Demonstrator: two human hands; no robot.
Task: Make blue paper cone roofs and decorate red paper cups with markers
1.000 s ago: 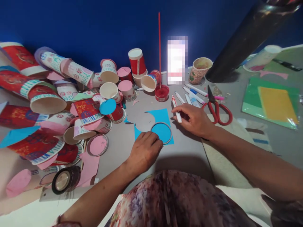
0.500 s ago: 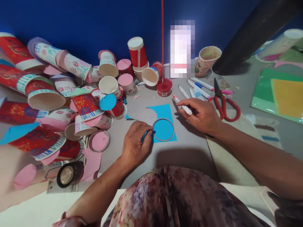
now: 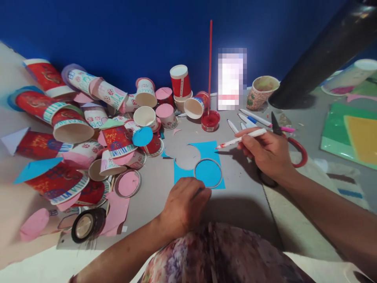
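Table (image 3: pixel 159 177) bore the blue paper (image 3: pixel 208 151), which looked light, thin and easy to tear where a rounded gap narrowed it; a flat press on a broad part seemed the safest hold. It lay at the left hand (image 3: pixel 187 204), whose fingers were curled under, so I could not tell whether they held anything. The grey ring (image 3: pixel 221 173) atop the paper, probably stiff and light, suited pressure on its rim; it sat just beyond that hand. The slim marker (image 3: pixel 235 141), likely smooth and best pinched mid-barrel, was grasped in the right hand (image 3: pixel 266 151), red end by the paper's right edge.
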